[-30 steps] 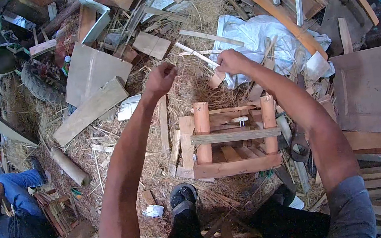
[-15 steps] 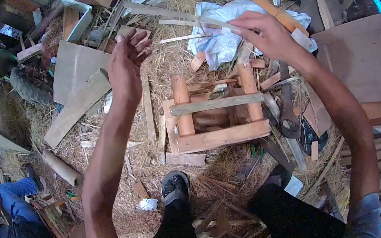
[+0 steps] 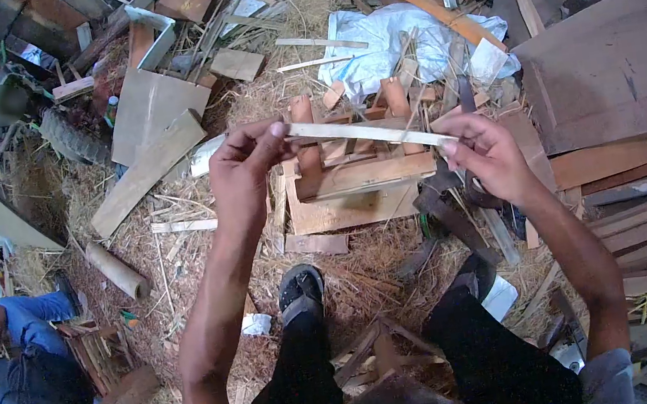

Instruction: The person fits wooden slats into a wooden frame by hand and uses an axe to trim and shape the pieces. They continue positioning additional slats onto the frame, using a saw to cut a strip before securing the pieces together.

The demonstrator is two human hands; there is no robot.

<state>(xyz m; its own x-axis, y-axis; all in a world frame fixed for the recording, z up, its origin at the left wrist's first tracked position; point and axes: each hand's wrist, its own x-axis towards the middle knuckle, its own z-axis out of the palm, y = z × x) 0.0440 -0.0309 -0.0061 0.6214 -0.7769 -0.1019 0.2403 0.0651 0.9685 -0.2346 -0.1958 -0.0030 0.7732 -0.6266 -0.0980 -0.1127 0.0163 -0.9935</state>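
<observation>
Your left fingers (image 3: 278, 130) and right fingers (image 3: 450, 150) pinch opposite ends of the thin, pale wooden strip (image 3: 368, 133), apparently to keep it level above the reddish-brown wooden frame (image 3: 374, 173).

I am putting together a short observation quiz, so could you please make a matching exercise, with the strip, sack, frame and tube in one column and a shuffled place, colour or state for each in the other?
1. Strip
2. Sack
3. Frame
4. Tube

A. Has two round posts
B. On the ground, left of the left shoe
C. Held between left hand and right hand
D. White and crumpled

Pairs: 1-C, 2-D, 3-A, 4-B
</observation>
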